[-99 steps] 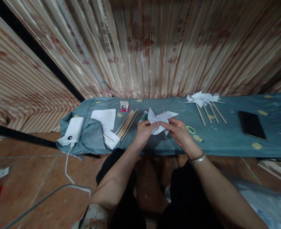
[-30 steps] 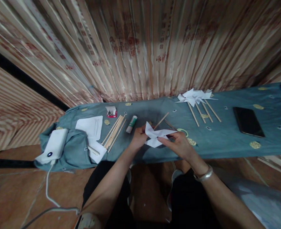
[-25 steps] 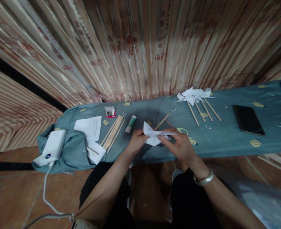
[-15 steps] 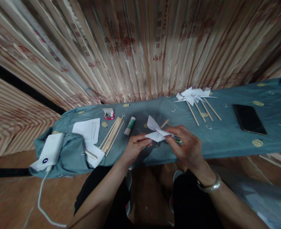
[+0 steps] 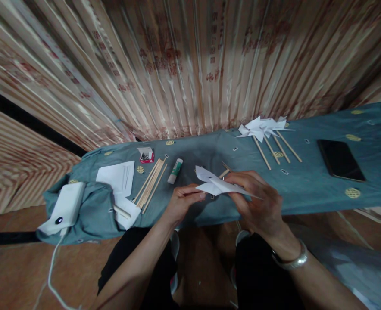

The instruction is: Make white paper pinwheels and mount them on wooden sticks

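A white paper pinwheel (image 5: pixel 218 184) with folded blades is between my hands above the cloth. My left hand (image 5: pixel 185 201) is closed, pinching its left side between thumb and fingers. My right hand (image 5: pixel 258 202), wearing a silver bracelet, is closed around the right side, and one paper blade crosses in front of its fingers. The end of a wooden stick (image 5: pixel 223 173) pokes out behind the paper; the rest of it is hidden. Just beyond my right fingers, thin pointed tips (image 5: pixel 225 165) show on the cloth, their other end hidden by the hand.
On the cloth-covered table (image 5: pixel 203 150) lie a glue stick (image 5: pixel 175 171), several wooden sticks (image 5: pixel 150 185), a red box of small metal pieces (image 5: pixel 146 155) and paper sheets (image 5: pixel 114 176). A white power bank (image 5: pixel 66 206) sits left; several pinwheels (image 5: pixel 263 128) and a phone (image 5: pixel 341 159) lie right.
The pinwheel has tilted flatter, and its right blade now reaches across my right fingers. My right hand has shifted slightly right and down. My left hand keeps its pinch.
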The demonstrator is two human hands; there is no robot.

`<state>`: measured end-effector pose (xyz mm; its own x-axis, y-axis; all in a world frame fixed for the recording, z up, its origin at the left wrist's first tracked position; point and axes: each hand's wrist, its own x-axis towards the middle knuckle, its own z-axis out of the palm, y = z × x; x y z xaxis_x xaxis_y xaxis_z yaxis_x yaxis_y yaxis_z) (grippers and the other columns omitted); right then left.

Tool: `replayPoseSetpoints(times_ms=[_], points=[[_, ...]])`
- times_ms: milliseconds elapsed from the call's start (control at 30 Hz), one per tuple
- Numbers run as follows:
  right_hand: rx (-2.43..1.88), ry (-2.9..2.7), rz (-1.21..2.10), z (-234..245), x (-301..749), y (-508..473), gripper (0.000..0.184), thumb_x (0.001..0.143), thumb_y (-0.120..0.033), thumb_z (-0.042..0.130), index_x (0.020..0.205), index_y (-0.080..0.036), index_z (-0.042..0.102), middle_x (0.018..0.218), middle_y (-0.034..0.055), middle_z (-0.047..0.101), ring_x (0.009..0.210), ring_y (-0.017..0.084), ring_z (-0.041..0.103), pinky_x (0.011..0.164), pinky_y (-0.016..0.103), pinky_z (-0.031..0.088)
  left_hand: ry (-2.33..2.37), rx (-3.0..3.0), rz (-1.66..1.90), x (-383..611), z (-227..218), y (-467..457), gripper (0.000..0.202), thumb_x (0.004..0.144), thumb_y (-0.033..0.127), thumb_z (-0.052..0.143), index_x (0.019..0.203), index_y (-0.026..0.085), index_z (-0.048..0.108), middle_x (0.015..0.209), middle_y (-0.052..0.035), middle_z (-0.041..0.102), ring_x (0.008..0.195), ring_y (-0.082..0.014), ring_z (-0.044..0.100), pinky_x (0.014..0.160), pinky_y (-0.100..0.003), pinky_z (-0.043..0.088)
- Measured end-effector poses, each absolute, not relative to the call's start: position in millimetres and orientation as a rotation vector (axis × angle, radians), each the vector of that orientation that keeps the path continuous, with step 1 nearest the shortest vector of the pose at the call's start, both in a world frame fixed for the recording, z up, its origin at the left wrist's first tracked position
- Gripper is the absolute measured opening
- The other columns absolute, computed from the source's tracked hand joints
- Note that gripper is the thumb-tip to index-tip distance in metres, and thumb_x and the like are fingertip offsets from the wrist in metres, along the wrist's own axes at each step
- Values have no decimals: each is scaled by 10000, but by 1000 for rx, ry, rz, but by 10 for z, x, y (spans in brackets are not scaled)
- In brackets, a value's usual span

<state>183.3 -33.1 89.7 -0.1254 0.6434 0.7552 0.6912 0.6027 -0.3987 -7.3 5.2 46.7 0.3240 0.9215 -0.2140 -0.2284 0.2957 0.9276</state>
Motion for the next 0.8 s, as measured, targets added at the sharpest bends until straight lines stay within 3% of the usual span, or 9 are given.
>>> replayPoseSetpoints(times_ms=[333,800], points=[[-1076,-1795,-20,927,1848,-343,237,883,-105,605,1061,-261,613,914,24,758,893,202,710,802,349,566,947,927,937,-50,437,66,245,517,275,906,711,170,798,797,-47,717,776,-147,615,789,-288,473],[-1088,-1783,25,944,1840,-354,222,898,-118,570,1047,-273,624,913,17,761,879,199,716,790,359,572,959,933,936,-44,434,70,238,513,278,905,705,184,801,788,-43,720,782,-148,612,804,-290,472]])
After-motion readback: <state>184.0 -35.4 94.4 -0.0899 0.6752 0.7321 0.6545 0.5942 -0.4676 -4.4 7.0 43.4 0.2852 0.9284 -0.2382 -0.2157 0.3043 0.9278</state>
